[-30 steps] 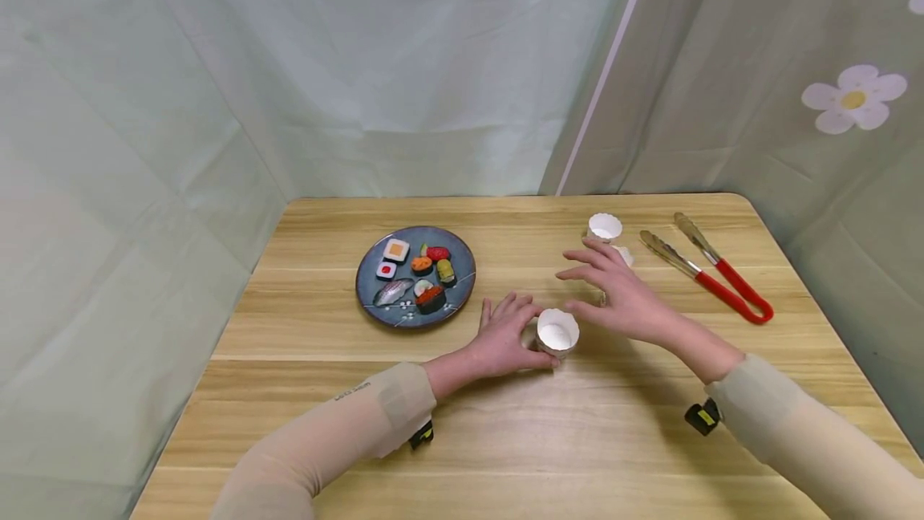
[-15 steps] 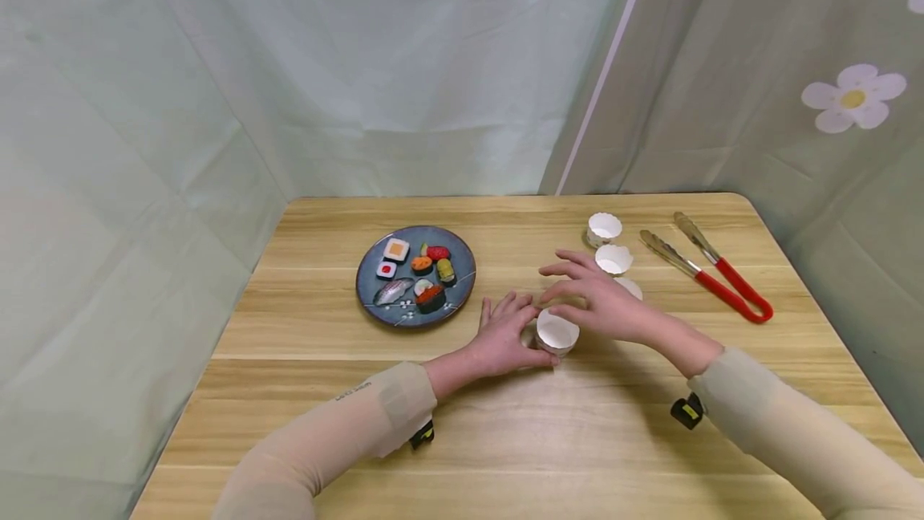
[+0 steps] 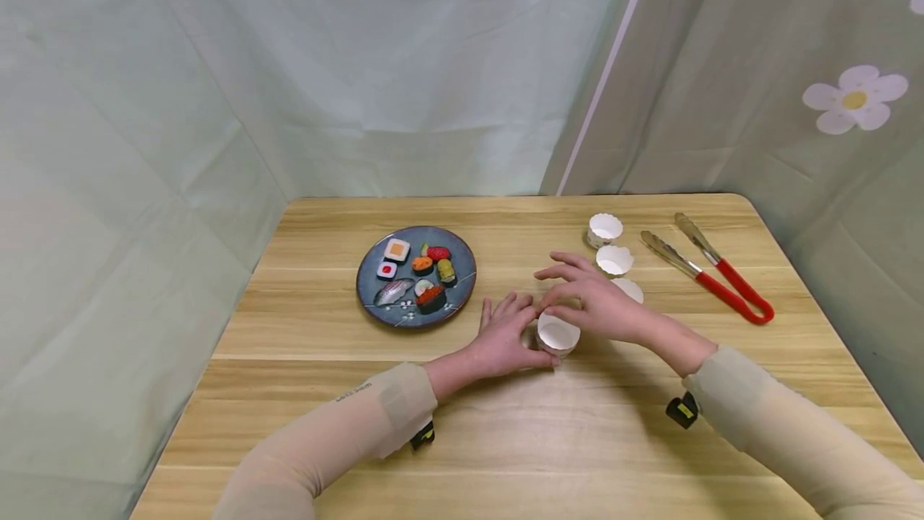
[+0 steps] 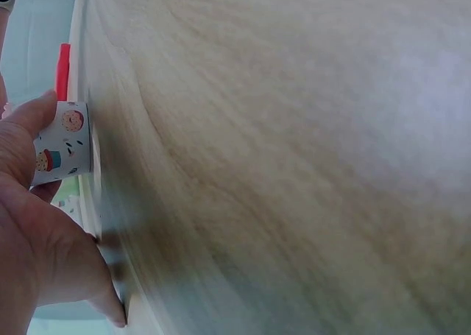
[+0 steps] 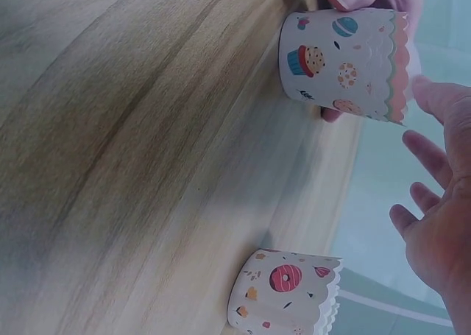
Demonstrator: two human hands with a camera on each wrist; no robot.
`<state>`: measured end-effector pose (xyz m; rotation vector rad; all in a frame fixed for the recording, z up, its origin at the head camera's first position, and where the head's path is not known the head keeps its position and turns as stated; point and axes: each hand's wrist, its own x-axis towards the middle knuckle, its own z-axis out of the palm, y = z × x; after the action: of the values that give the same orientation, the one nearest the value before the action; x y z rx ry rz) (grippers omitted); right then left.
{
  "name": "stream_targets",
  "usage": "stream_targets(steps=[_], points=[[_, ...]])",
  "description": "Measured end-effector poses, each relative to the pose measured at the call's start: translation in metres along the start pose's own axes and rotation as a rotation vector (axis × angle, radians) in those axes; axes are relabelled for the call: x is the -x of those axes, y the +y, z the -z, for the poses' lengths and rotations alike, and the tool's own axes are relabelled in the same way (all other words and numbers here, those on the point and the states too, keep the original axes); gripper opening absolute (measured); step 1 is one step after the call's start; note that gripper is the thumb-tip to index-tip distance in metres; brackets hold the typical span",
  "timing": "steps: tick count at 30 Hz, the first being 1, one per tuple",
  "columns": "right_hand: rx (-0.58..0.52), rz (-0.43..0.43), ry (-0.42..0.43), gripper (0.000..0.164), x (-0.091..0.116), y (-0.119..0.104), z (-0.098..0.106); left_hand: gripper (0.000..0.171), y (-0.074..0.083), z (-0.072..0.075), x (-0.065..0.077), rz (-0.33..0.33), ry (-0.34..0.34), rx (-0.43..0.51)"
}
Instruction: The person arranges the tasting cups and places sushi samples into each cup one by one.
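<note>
Holding an upright white paper cup (image 3: 558, 334) on the bench (image 3: 505, 448) between thumb and fingers of the left grip (image 3: 505, 341), with its mouth just below and left of the right grip (image 3: 588, 302), loosely spread at the rim, apparently grasping nothing.

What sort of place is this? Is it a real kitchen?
Perhaps a curtained-off play corner: pale sheets hang behind and beside a wooden table, where toy-looking sushi sits on a plate and someone's left hand holds a paper cup.
</note>
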<state>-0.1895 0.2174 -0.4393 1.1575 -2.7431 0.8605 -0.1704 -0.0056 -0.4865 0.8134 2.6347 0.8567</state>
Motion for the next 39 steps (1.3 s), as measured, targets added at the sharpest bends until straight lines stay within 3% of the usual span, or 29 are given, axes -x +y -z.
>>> stream_targets(steps=[23,39], points=[[0.027,-0.017,-0.005,0.005,-0.001,-0.005,0.006,0.096,0.003,0.000,0.000,0.009,0.000,-0.018],[0.087,-0.013,0.080,0.010,-0.002,-0.012,0.018,0.082,0.002,-0.001,-0.001,0.015,0.006,0.019]])
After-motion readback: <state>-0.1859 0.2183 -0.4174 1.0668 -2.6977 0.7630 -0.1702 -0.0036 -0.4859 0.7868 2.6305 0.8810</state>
